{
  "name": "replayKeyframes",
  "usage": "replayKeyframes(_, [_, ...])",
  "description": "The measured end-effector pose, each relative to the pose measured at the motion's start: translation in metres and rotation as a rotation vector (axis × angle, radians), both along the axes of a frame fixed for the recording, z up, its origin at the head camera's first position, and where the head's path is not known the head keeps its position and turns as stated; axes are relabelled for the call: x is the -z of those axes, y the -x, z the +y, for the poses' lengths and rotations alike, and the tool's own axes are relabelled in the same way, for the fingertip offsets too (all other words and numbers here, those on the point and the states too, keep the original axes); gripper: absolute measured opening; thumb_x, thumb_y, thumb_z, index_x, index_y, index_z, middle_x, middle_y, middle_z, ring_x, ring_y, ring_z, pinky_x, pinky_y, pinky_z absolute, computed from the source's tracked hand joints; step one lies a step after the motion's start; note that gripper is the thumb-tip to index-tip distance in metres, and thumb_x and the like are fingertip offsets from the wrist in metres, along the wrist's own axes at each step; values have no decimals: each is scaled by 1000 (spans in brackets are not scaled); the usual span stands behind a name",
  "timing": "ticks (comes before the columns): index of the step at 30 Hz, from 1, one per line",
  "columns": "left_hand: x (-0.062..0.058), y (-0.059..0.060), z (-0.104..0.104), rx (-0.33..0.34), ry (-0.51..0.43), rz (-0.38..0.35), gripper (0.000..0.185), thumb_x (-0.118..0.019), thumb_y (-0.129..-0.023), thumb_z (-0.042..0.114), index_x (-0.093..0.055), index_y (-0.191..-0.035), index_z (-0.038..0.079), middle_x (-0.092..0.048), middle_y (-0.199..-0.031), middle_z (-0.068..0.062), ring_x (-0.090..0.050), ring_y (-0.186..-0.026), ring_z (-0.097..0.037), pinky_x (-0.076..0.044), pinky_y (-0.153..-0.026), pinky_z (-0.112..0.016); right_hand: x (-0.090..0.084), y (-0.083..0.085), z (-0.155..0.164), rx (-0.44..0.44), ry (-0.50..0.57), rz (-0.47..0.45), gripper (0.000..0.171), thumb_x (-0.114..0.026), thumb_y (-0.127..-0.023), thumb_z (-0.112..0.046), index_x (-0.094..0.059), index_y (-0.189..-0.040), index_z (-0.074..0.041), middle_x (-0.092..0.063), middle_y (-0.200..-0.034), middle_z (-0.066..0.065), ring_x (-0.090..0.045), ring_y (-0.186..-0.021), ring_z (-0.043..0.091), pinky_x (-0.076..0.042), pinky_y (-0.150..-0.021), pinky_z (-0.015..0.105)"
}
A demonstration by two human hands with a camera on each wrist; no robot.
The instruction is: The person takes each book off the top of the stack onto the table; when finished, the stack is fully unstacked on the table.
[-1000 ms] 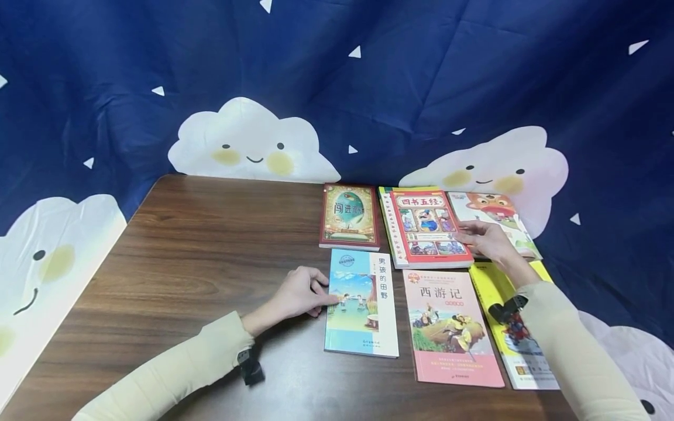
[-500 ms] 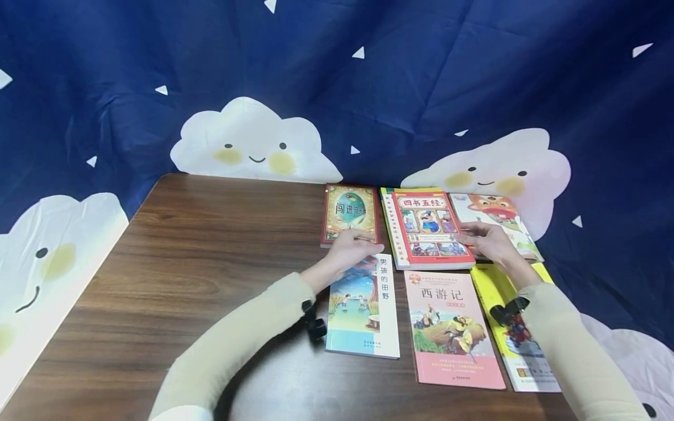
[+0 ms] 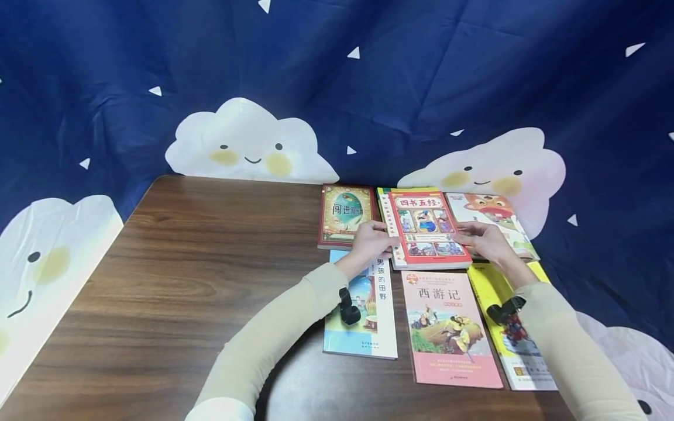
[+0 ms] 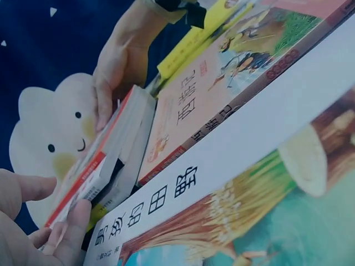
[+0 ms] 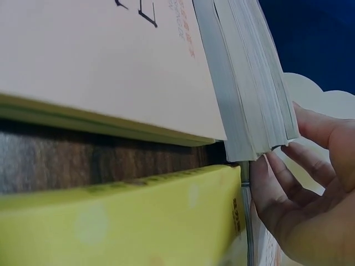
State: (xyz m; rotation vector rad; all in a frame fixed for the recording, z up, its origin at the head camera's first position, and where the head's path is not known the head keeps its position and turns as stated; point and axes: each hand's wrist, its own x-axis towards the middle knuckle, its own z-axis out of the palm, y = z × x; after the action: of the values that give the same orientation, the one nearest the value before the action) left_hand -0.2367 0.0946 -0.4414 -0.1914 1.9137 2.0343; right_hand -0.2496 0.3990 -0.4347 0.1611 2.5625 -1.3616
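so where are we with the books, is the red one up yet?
Six books lie on the table. In hand: left hand and right hand grip opposite edges of the red book; its edge looks slightly raised off the book beneath in the wrist views. Left: the lift itself; nothing stacked elsewhere.

So on my worktop [image 3: 200, 257], dark wood grain, there's a dark red book [image 3: 344, 215] up top, a blue-and-white one [image 3: 368, 327] and a pink one [image 3: 447, 327] nearer me, a yellow book [image 3: 492, 286] far right. Navy cloud backdrop [image 3: 247, 143] behind it all.
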Motion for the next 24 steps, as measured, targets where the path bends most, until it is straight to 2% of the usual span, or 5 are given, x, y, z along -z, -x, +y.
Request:
replayKeyframes(6, [-1, 1, 3, -33, 12, -9, 47, -83, -90, 6, -62, -132, 4, -74, -104, -12, -68, -70, -18, -71, -74, -35, -2, -6, -6, 0, -29, 43, 70, -73, -101, -37, -50, -153, 3, -66, -118, 3, -70, -81, -2, -67, -75, 21])
replayKeyframes(12, [-4, -3, 5, -49, 95, 41, 51, -87, -89, 13, -63, -132, 3, -76, -108, -15, -75, -76, -23, -71, -75, -36, -1, -6, -10, -3, -80, 62, 73, -74, -100, -37, -48, -154, 5, -58, -138, 29, -65, -81, -3, -64, -70, 19])
replayKeyframes(15, [-3, -3, 6, -59, 149, 65, 51, -88, -88, 16, -64, -130, 4, -77, -111, -16, -77, -80, -26, -71, -71, -33, -1, -5, -14, 11, -110, 54, 75, -76, -99, -37, -47, -153, 5, -55, -141, 31, -64, -83, 0, -63, -71, 17])
replayKeyframes(20, [-1, -1, 8, -58, 236, 94, 50, -90, -86, 15, -65, -128, 4, -77, -112, -15, -75, -71, -22, -70, -65, -30, -1, -3, -16, 27, -128, 41, 78, -78, -97, -39, -47, -154, 4, -55, -141, 30, -64, -88, 5, -63, -74, 17])
replayKeyframes(24, [0, 2, 7, -31, 192, 82, 48, -87, -87, 8, -64, -129, 2, -75, -112, -17, -74, -69, -20, -70, -66, -30, -1, -4, -16, 35, -120, 29, 78, -77, -98, -40, -45, -155, 3, -55, -141, 27, -63, -86, 4, -62, -72, 18])
